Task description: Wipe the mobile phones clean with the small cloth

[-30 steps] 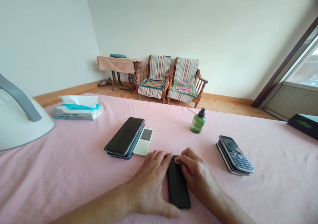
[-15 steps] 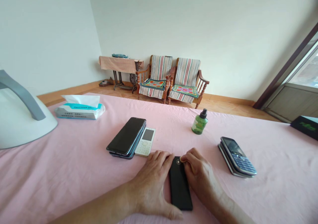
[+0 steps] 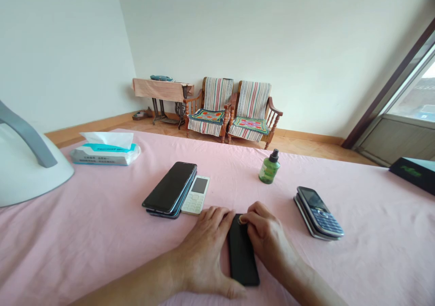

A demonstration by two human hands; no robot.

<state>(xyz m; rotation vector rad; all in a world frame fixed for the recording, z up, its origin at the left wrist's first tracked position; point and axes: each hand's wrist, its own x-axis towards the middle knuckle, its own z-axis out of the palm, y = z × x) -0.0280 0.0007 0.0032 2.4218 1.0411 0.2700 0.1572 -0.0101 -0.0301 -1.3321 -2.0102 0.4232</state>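
Note:
A black mobile phone [image 3: 243, 256] lies back side up on the pink cloth between my hands. My left hand [image 3: 207, 247] braces it, fingertips along its upper left edge and thumb stretched to the lower end. My right hand [image 3: 267, 233] is closed, its fingertips pinched together over the round camera at the top of the phone; whatever they may hold is too small to make out. Beyond my left hand lie a white keypad phone [image 3: 195, 195] and a stack of dark smartphones [image 3: 170, 188]. A blue keypad phone [image 3: 321, 211] rests on another phone to the right.
A green spray bottle [image 3: 269, 168] with a black top stands farther back. At left are a tissue pack [image 3: 105, 154] and a white, grey-handled object [image 3: 30, 165]; a black box [image 3: 413, 174] sits at the right edge. Two wooden armchairs [image 3: 249, 109] stand beyond the table.
My right fingertips have shifted from beside the camera to over it. My left hand keeps its hold on the phone. The whole view has shifted slightly.

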